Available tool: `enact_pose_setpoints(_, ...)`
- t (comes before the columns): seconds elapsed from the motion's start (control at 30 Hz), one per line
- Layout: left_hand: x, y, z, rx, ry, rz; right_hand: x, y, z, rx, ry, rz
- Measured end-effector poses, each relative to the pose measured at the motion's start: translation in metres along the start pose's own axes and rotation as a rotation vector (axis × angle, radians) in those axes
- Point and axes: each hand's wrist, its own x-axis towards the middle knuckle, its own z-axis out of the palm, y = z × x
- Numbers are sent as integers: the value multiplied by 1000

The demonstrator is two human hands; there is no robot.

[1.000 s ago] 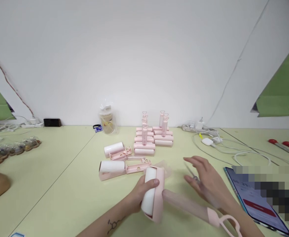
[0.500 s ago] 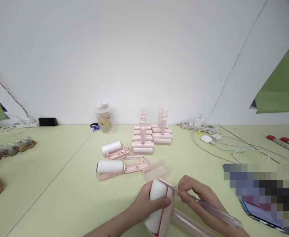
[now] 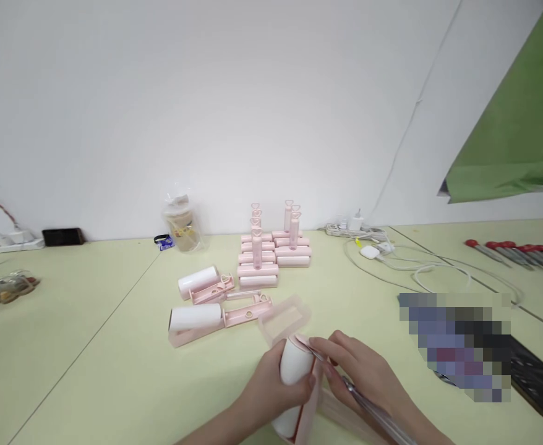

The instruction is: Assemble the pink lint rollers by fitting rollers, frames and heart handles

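My left hand [image 3: 278, 383] is wrapped around a pink lint roller [image 3: 292, 402] with a white roll, held tilted near the table's front. Pinched in my right hand [image 3: 350, 364] is a slim screwdriver [image 3: 376, 414] with a clear handle. Its metal tip meets the pink end of the lint roller, where my right fingertips also touch; the exact contact is hidden. The roller's translucent handle [image 3: 341, 417] runs under my right forearm. Just beyond my hands lies a translucent pink cover [image 3: 284, 318]. To its left are two opened lint rollers with white rolls [image 3: 195, 316] and pink holders [image 3: 248, 313].
Several assembled lint rollers [image 3: 257, 271] stand in rows near the wall. A bagged cup [image 3: 183, 225] is left of them. White cables [image 3: 420, 267] and red-tipped tools [image 3: 508, 250] lie right, with a partly blurred dark object [image 3: 538, 374] nearer me. A phone [image 3: 62, 237] leans far left.
The view has swung slightly right, so the background sits further left. My right fingers have moved up to the lint roller's end, with the screwdriver tip still against it. My left hand keeps its hold.
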Motion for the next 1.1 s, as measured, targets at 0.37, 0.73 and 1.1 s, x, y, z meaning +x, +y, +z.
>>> enact_pose_setpoints(0.37,-3,-2,8,-371,108,-175,-20,-17,10,212,-151,252)
enact_pose_setpoints(0.73,11,7,-9,-335,329,-129,-5,15,3,782,-56,631)
enact_pose_setpoints(1.1,4,-1,-10,107,181,-6,18,76,15,367,-15,588)
